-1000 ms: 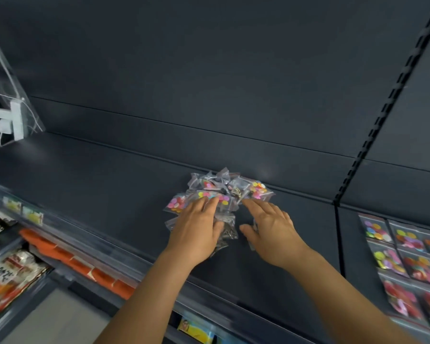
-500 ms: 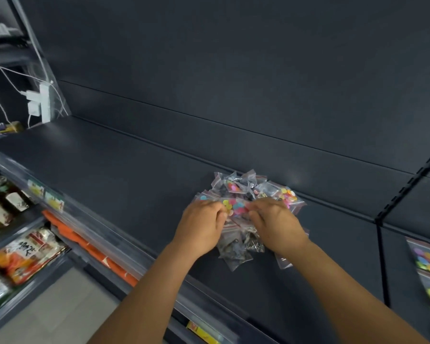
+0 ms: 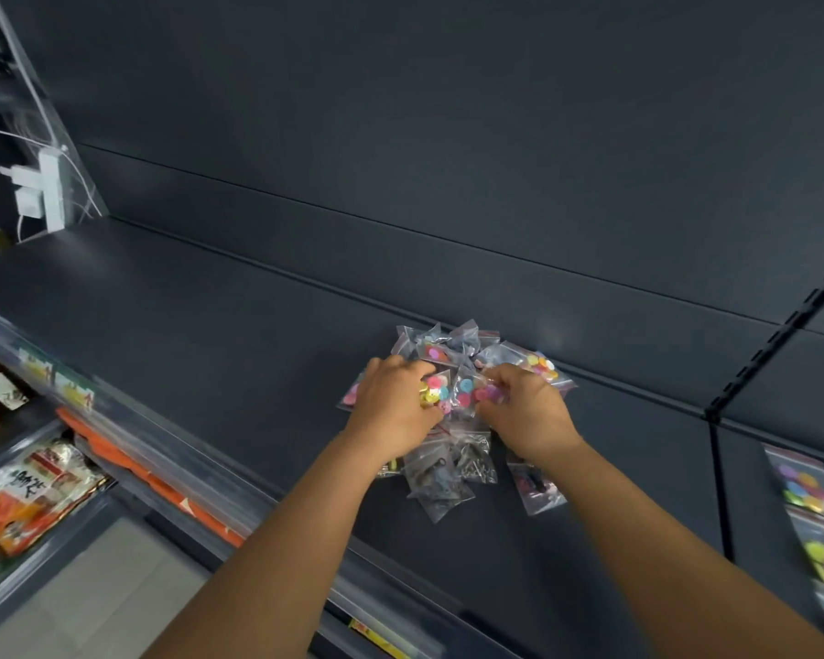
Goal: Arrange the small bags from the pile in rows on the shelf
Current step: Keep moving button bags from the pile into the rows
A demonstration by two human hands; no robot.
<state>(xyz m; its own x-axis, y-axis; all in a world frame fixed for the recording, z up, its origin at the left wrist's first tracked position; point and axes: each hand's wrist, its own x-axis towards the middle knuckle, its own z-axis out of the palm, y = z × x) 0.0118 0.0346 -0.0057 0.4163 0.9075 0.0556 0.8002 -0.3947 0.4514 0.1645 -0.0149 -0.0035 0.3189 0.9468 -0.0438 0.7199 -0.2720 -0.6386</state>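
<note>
A pile of small clear bags (image 3: 453,344), some with coloured buttons and some with dark metal bits, lies on the dark shelf (image 3: 220,325) against the back panel. My left hand (image 3: 393,406) lies on the pile's left side with fingers curled round a bag of coloured buttons (image 3: 436,390). My right hand (image 3: 526,411) is on the pile's right side and pinches a bag of pink and purple buttons (image 3: 476,390). Loose bags with dark contents (image 3: 441,478) spread toward me below the hands.
Rows of button bags (image 3: 809,487) lie flat on the neighbouring shelf section at far right, past the slotted upright (image 3: 776,344). A white power strip with cables (image 3: 44,187) hangs at far left. Lower shelves hold snack packs (image 3: 29,487) at bottom left.
Both hands went from lying flat on the pile to closing their fingers on bags at its middle. The view shifted left, so the arranged bags at right moved toward the frame edge.
</note>
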